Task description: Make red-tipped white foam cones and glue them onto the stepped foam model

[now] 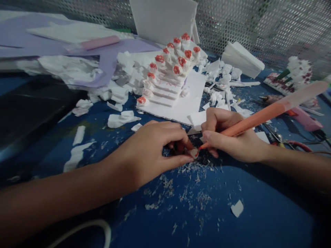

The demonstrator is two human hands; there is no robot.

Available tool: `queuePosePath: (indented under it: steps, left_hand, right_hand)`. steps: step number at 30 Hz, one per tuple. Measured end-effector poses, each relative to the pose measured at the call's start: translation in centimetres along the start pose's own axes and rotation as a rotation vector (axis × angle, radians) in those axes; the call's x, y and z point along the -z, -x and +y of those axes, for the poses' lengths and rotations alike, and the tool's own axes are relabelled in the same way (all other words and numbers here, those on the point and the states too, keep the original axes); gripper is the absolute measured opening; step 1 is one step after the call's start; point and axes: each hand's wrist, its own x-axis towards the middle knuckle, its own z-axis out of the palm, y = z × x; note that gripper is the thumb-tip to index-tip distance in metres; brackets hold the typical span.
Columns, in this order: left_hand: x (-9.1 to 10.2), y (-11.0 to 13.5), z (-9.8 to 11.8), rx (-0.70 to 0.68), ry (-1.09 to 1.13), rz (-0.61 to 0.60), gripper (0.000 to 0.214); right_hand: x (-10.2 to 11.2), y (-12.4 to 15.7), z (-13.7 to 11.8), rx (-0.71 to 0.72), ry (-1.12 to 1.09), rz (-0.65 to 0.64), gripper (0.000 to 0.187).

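Observation:
Between the thumb and fingertips of my left hand (157, 148) is pinched a small white paper rose (194, 153) with red marks on its face. My right hand (230, 136) grips an orange marker pen (258, 117), its tip at or very near the rose's right edge. Just beyond my hands stands a white stepped model (165, 91) on a white base sheet (195, 94). Several small white roses with red-coloured tops (181, 61) line its steps.
White paper scraps (121, 119) and shavings litter the blue table (261, 220). A pink glue gun (307, 119) and red-handled scissors (297, 146) lie at right. Purple sheets (20, 34), a pink marker (100, 42) and a black flat object (33, 106) lie left. Metal mesh (248, 24) stands behind.

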Motion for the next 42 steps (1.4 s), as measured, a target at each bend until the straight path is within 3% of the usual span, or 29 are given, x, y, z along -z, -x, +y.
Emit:
queuePosePath:
  steps: [38, 42]
  left_hand:
    - [0.07, -0.08, 0.15, 0.031, -0.027, -0.026, 0.007]
    - [0.03, -0.15, 0.10, 0.002, -0.045, -0.016, 0.008]
  right_hand:
    - [0.01, 0.01, 0.02, -0.031, 0.004, -0.024, 0.020]
    - [-0.01, 0.03, 0.23, 0.052, 0.006, -0.018, 0.018]
